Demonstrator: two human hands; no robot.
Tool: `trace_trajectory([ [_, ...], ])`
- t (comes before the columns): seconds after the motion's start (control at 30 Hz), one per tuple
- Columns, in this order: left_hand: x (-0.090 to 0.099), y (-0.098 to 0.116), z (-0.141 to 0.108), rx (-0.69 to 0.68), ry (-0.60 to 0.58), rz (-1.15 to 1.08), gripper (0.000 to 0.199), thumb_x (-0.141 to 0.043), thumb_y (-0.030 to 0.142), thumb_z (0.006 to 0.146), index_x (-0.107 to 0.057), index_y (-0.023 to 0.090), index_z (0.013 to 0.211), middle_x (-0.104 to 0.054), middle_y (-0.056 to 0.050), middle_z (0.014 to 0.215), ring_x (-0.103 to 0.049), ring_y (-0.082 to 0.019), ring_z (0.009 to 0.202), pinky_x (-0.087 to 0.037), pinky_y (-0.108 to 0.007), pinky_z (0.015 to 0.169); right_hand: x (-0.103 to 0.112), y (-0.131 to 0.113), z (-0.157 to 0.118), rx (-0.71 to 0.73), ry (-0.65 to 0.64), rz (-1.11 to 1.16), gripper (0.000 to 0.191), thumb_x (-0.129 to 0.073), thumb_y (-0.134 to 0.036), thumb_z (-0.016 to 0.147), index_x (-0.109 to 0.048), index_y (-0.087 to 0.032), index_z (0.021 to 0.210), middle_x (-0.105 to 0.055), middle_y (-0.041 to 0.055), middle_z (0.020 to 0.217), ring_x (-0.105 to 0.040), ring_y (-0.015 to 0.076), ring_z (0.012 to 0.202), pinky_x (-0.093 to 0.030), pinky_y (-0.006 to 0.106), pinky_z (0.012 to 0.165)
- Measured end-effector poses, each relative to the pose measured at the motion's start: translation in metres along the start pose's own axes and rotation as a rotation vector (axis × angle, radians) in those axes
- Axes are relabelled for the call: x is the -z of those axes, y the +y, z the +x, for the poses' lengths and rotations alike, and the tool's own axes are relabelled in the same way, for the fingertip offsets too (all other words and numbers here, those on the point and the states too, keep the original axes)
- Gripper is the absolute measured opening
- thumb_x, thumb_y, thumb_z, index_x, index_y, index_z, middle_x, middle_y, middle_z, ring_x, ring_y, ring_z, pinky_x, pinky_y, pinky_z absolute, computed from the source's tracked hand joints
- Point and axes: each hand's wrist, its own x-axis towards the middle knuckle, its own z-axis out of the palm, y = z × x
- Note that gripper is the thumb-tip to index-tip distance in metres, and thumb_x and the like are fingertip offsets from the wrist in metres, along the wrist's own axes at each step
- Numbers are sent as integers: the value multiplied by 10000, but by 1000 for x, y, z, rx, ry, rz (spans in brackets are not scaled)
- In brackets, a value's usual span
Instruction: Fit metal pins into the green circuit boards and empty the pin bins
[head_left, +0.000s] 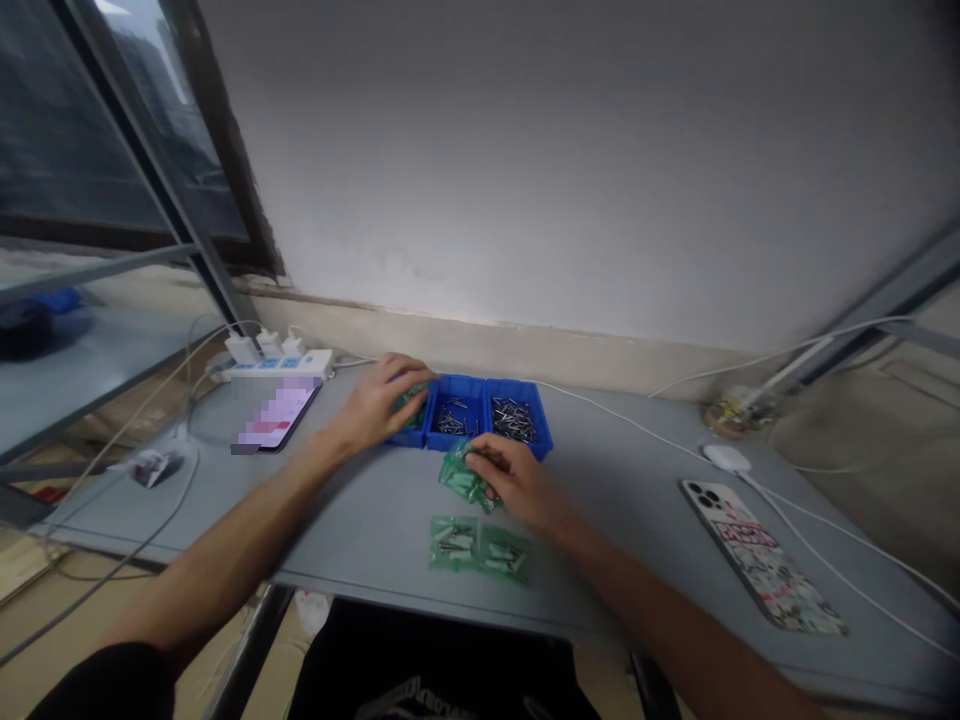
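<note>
My left hand (386,402) reaches over the left blue bin (410,438), thumb and fingers apart at the green stuff (414,398) inside it. In my right hand (511,474) a green plastic bag (459,476) is pinched between thumb and fingers, just in front of the bins. Small metal screws (450,425) lie in the middle blue bin (457,385), and a denser heap of screws (512,420) fills the right blue bin (541,425). Below my right hand, two green bags (453,543) with pale plugs and screws lie side by side on the table.
The grey table (615,460) backs onto a wall. At left are a power strip (319,364) with chargers and a phone (281,415). At right lie another phone (761,555), a white charging puck (727,458), loose cables and a roll of tape (731,412).
</note>
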Motion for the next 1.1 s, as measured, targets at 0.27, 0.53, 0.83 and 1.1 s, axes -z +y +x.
trace_trajectory([
  [0.27, -13, 36, -3, -334, -163, -116, 215, -601, 272, 938, -687, 256, 1134, -633, -81, 1257, -514, -255, 1213, -435, -459, 1066, 9, 6, 9, -70, 121, 277, 367, -663, -542, 826, -510, -248, 985, -458, -100, 588, -396, 73, 417, -347, 193, 363],
  [0.53, -15, 42, -4, -250, -149, -198, 154, -542, 273, 973, -644, 206, 1067, -700, -72, 997, -603, -217, 1005, -482, -398, 927, 3, 7, 4, -2, 77, 187, 422, -451, -620, 954, -575, -218, 994, -545, -52, 590, -453, 87, 444, -334, 212, 412],
  [0.83, -22, 40, -8, -18, -67, -302, 202, -560, 365, 959, -644, 181, 951, -650, -30, 791, -598, -166, 763, -496, -314, 736, 5, 3, -2, 60, 102, -40, 350, -505, -537, 964, -549, -217, 829, -546, -22, 653, -474, 104, 537, -368, 244, 494],
  [1.1, -28, 45, -8, -7, -193, -468, 166, -571, 296, 937, -668, 170, 889, -689, -28, 803, -632, -141, 746, -489, -267, 707, 5, -3, -2, 105, 100, -114, 296, -557, -449, 937, -573, -207, 767, -512, -16, 684, -496, 121, 618, -401, 258, 560],
])
